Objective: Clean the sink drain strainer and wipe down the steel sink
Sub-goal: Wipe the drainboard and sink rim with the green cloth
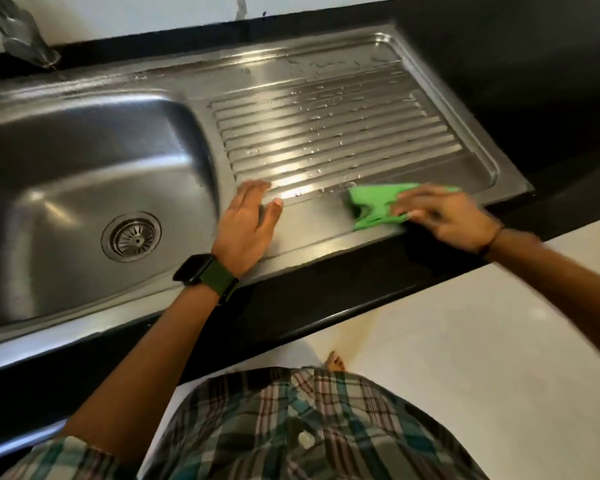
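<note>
The steel sink [84, 174] sat sunk into a black counter [520, 81], its deep basin on the left and a ribbed drainboard [326, 133] on the right. The drain strainer [131, 236] lay seated in the drain at the bottom of the basin, toward its near right part, well apart from both hands. Water droplets [326, 109] stood scattered over the ribs and along the far flat edge of the drainboard.

The left hand [246, 226] rested flat on the near left corner of the drainboard, just right of the basin's edge, fingers straight and spread slightly, holding nothing. A dark watch [196, 270] with a green strap sat on that wrist.

The right hand [444, 216] pressed down on a green cloth [374, 206] at the near right part of the drainboard, just below the last rib. Its fingers lay over the cloth's right side; the hand was blurred, so whether they curled around the cloth or only pressed it flat could not be told. A thin dark band [490, 242] circled that wrist.

At the far left, a blurred tap [25, 36] rose from behind the sink. Near the bottom, a plaid shirt [291, 427] filled the view, and a bare foot [335, 362] showed on the pale floor [482, 341] beyond the counter's near edge.
</note>
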Motion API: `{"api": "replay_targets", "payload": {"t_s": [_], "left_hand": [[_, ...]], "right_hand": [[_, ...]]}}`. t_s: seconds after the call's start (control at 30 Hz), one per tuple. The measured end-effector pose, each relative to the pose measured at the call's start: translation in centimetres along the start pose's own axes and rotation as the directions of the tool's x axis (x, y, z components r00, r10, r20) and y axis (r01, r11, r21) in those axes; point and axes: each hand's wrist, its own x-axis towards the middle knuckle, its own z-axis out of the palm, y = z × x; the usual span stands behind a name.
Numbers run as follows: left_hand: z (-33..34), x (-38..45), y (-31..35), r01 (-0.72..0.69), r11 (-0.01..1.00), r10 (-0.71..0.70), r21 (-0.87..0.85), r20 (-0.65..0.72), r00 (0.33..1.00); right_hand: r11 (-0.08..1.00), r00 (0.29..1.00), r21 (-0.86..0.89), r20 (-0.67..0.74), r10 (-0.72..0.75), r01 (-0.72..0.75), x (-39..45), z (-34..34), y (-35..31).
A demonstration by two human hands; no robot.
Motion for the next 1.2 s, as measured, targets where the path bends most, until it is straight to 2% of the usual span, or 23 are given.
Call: {"api": "replay_targets", "payload": {"t_s": [0.1,0.23,0.33,0.43,0.5,0.57,0.67,0.8,0.93,1.03,1.1,1.2], "left_hand": [[0.8,0.1,-0.1,0.036,0.999,-0.035,0.041,-0.008,0.999],[0.9,0.3,0.2,0.081,0.994,-0.078,0.079,-0.037,0.996],[1.1,-0.1,0.9,0.056,0.988,-0.043,0.146,-0.087,0.995],[1.0,-0.3,1.0,0.034,0.987,-0.015,0.154,-0.125,0.992],[0.8,-0.3,0.8,0.051,0.987,-0.029,0.154,-0.139,0.990],[0.7,-0.1,0.6,0.095,0.987,-0.071,0.132,-0.180,0.981],[0.4,0.3,0.4,0.185,0.983,-0.174,0.019,-0.259,0.950],[0.5,0.0,0.1,0.151,0.988,-0.140,0.043,-0.198,0.970],[0.2,-0.6,0.0,0.133,0.990,-0.120,0.040,-0.227,0.967],[0.0,-0.4,0.0,0.164,0.986,-0.167,-0.035,-0.262,0.950],[0.1,-0.2,-0.1,0.180,0.981,-0.191,-0.069,-0.259,0.947],[0.2,0.1,-0.2,0.170,0.980,-0.191,-0.106,-0.240,0.952]], "right_hand": [[0.996,0.995,0.010,0.042,0.093,-0.093,-1.4,-3.6,6.2],[0.989,0.988,0.139,0.152,0.033,-0.055,-0.3,-3.7,7.5],[0.984,0.951,0.103,0.257,-0.170,0.148,2.0,-1.2,3.8],[0.902,0.825,0.025,0.396,-0.404,0.430,6.9,2.9,-4.3],[0.842,0.776,-0.016,0.398,-0.490,0.540,9.8,5.7,-10.2],[0.842,0.798,-0.021,0.331,-0.503,0.539,11.6,7.2,-14.1],[0.811,0.804,-0.129,0.292,-0.519,0.571,11.9,7.8,-14.6],[0.780,0.790,-0.198,0.329,-0.518,0.594,10.6,7.4,-11.7],[0.867,0.856,-0.158,0.316,-0.408,0.472,8.3,5.0,-6.1],[0.917,0.916,-0.211,0.296,-0.269,0.338,6.0,2.9,-1.5],[0.918,0.925,-0.246,0.302,-0.232,0.310,5.4,1.3,-0.7],[0.865,0.899,-0.259,0.215,-0.382,0.430,6.8,-1.0,-1.6]]}}
